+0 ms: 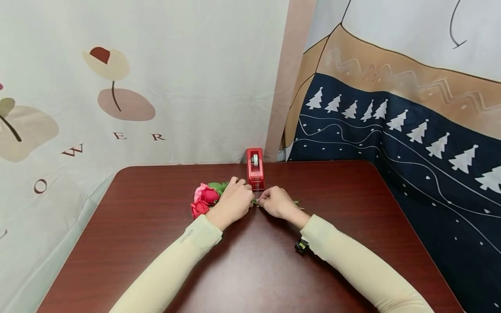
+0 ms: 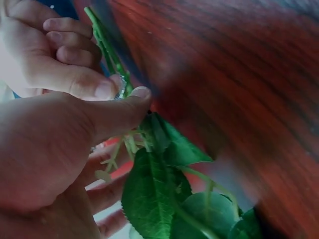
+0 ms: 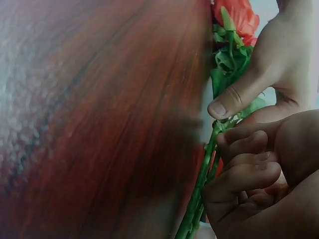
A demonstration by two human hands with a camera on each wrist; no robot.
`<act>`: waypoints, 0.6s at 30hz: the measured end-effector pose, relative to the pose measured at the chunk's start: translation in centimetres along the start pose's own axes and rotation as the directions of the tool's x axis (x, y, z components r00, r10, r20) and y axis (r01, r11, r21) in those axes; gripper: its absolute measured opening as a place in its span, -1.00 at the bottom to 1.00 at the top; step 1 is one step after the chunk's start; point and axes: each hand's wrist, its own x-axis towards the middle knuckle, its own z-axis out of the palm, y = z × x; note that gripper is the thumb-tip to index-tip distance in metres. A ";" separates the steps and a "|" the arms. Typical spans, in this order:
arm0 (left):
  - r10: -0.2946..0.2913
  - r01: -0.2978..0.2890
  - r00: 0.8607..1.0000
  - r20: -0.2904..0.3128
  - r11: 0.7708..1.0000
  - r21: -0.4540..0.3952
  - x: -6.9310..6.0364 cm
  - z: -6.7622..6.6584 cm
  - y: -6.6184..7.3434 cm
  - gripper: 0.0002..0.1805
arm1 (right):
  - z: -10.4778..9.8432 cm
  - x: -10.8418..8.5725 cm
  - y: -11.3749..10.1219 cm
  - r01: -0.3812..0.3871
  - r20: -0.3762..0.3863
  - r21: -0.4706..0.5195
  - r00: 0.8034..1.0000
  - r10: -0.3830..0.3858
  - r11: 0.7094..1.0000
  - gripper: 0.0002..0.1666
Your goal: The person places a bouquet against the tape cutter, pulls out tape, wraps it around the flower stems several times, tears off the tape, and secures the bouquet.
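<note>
Red and pink artificial flowers (image 1: 206,198) lie left of centre on the table, their green stems (image 3: 202,172) running rightward under both hands. My left hand (image 1: 235,201) grips the stems just below the leaves (image 2: 152,191), thumb on top. Close beside it, my right hand (image 1: 277,202) pinches a small clear, shiny strip (image 2: 121,87) against the stems, its other fingers curled. Behind the hands stands a red tape dispenser (image 1: 255,169) with a roll in it. The strip's far end is hidden by the fingers.
The dark red-brown table (image 1: 250,269) has its back edge near a pale printed curtain (image 1: 195,87). A navy cloth with white trees (image 1: 352,130) hangs at the right. A small black object (image 1: 302,247) is at the right wrist.
</note>
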 end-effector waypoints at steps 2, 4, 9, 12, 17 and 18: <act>0.012 -0.012 1.000 -0.006 1.000 0.002 0.0 0.2 -0.1 -0.86 | 0.4 0.5 0.6 0.008 -0.012 -0.014 1.000 -0.009 1.000 -0.79; 0.025 -0.025 1.000 -0.014 1.000 0.005 0.0 0.3 -0.2 -0.85 | 0.7 0.6 1.0 0.020 -0.026 -0.041 0.999 -0.021 0.999 -0.80; 0.046 -0.046 0.999 -0.024 0.999 -0.014 0.1 0.5 -0.5 -0.83 | 0.5 0.4 0.0 -0.013 -0.028 -0.051 1.000 0.011 0.999 -0.78; 0.059 -0.060 0.997 -0.052 0.998 -0.027 0.1 0.8 -0.8 -0.82 | 0.7 0.4 0.0 -0.008 -0.039 -0.066 0.999 0.005 0.998 -0.75; 0.066 -0.067 0.997 -0.038 0.998 -0.015 0.2 0.5 -0.7 -0.82 | -0.4 -0.7 -2.3 0.011 -0.062 -0.156 0.998 -0.021 0.988 -0.68; 0.062 -0.062 0.998 -0.021 0.998 -0.010 0.2 0.2 -0.5 -0.82 | -0.5 -0.8 -2.6 0.021 -0.067 -0.185 0.997 -0.034 0.982 -0.65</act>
